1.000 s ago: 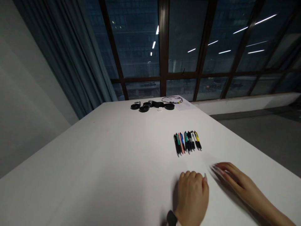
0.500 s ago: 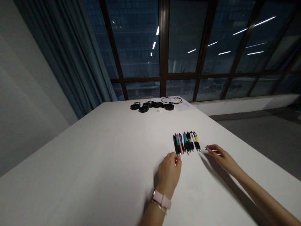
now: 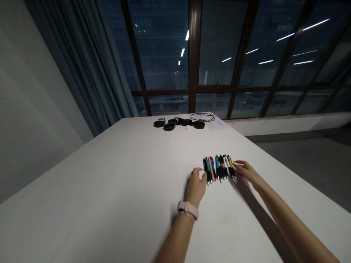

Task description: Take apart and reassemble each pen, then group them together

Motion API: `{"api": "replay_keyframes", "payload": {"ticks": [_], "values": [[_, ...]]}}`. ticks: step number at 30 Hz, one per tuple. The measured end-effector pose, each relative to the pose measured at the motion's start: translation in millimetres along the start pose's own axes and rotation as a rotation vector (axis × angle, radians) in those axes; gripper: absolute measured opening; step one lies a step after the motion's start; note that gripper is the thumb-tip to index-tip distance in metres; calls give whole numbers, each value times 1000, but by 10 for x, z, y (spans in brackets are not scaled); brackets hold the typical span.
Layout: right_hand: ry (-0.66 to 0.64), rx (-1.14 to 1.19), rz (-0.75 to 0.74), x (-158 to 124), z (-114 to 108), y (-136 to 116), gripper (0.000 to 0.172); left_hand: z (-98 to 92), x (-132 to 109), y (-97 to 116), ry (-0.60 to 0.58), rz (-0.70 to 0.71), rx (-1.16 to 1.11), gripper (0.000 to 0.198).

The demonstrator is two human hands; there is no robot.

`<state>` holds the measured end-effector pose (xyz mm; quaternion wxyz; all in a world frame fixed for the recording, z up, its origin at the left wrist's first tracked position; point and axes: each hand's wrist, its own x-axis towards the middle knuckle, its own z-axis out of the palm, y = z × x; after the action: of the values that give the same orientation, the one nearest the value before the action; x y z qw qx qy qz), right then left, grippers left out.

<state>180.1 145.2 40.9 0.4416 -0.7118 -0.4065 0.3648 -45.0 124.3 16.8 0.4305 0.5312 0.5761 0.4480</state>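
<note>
Several click pens lie side by side in a row on the white table (image 3: 123, 175). Among them are a pink pen (image 3: 211, 170), a blue-and-black pen (image 3: 212, 164) and a yellow-and-black pen (image 3: 230, 163) at the right end. My left hand (image 3: 196, 186), with a pink watch band (image 3: 188, 208) on its wrist, is at the row's left end beside a black pen (image 3: 205, 167), its thumb and fingers apart. At the right end my right hand (image 3: 248, 173) has its fingertips by the yellow-and-black pen, fingers parted. Whether either hand touches a pen I cannot tell.
Several black rolls (image 3: 169, 126), a small white object (image 3: 188, 128), a coiled black cable (image 3: 202, 117) and paper sheets (image 3: 218, 125) lie at the table's far end. Behind stand a blue curtain (image 3: 82, 65) and dark-framed windows.
My left hand has moved from the pens' near tips up to the row's left side, its fingers parting. My right hand has come in leftward to the row's right end.
</note>
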Motion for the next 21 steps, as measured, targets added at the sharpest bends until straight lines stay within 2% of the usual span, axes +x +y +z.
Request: {"api": "replay_keyframes", "payload": {"ticks": [4, 9, 14, 18, 21], "values": [[-27, 17, 33, -8, 0, -8, 26, 77, 99, -39, -27, -74, -94, 19], [-114, 62, 52, -15, 68, 6, 30, 175, 192, 44, -128, -207, -209, 28], [-164, 9, -19, 90, 333, 25, 46, 279, 271, 85, -166, -272, -287, 42], [-192, -32, -117, 166, 537, 51, 34, 360, 339, -16, -175, -278, -287, 47], [-217, -6, -182, 137, 654, 90, 31, 384, 394, -111, -164, -254, -267, 44]]}}
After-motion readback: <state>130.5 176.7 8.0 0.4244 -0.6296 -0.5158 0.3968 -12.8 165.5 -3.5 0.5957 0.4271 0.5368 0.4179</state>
